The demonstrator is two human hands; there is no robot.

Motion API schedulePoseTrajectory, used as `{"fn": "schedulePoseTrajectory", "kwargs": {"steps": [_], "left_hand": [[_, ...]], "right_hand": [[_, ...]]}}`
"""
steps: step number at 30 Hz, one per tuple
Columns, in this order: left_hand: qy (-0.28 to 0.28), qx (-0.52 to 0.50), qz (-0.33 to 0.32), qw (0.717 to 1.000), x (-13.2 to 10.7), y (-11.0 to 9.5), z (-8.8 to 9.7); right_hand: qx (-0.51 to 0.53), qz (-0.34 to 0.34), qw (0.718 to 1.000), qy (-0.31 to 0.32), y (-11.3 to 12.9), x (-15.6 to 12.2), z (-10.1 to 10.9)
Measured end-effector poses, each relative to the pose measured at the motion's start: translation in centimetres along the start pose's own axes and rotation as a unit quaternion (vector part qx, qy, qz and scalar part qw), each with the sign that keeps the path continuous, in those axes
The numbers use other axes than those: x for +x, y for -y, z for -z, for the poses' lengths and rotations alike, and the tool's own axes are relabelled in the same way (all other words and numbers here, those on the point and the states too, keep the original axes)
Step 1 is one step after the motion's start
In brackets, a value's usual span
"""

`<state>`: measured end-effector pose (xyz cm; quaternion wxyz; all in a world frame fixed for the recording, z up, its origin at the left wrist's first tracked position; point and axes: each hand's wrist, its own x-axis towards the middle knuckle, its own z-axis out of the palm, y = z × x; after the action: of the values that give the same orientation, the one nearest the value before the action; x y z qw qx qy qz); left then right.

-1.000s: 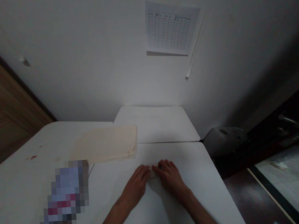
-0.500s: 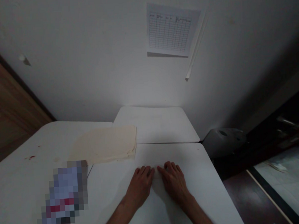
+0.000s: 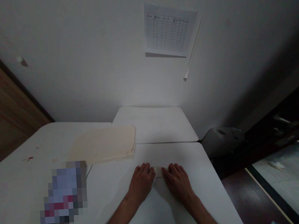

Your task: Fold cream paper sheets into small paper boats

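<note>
My left hand (image 3: 141, 182) and my right hand (image 3: 178, 182) lie palm down on a white table (image 3: 113, 185), side by side. Their fingers press flat on a small pale folded piece (image 3: 158, 171), perhaps paper or cloth, which shows in the gap between the fingertips. Both hands have their fingers stretched out. The light is dim, so the piece's edges are hard to make out.
A stack of cream sheets (image 3: 103, 145) lies on the table to the far left of my hands. A pixelated blurred patch (image 3: 62, 198) sits at the near left. A second white table (image 3: 154, 123) stands behind. A printed chart (image 3: 167, 31) hangs on the wall. A grey bin (image 3: 223, 139) stands right.
My hands have drawn slightly apart along the pale piece, so more of it shows between the fingertips. The view has shifted a little.
</note>
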<state>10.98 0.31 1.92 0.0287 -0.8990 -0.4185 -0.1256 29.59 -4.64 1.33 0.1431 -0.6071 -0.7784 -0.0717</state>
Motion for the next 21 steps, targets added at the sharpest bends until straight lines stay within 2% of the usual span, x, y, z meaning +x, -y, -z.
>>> {"fn": "schedulePoseTrajectory", "kwargs": {"steps": [5,11,17,21], "left_hand": [[-0.014,-0.017,0.012,1.000,-0.1,0.2,-0.3],[-0.044,-0.055,-0.004,0.998,-1.0,0.9,-1.2],[-0.088,-0.084,-0.020,0.992,-1.8,1.6,-1.9],[-0.100,-0.074,-0.039,0.992,-2.2,2.1,-2.4]], "right_hand": [[0.005,0.008,1.000,-0.007,-0.8,-1.6,0.6],[0.029,-0.025,0.999,-0.017,-1.0,-2.9,0.9],[0.071,-0.063,0.995,-0.035,0.4,0.5,0.0],[0.161,-0.006,0.987,0.006,1.9,2.9,-0.8]]}}
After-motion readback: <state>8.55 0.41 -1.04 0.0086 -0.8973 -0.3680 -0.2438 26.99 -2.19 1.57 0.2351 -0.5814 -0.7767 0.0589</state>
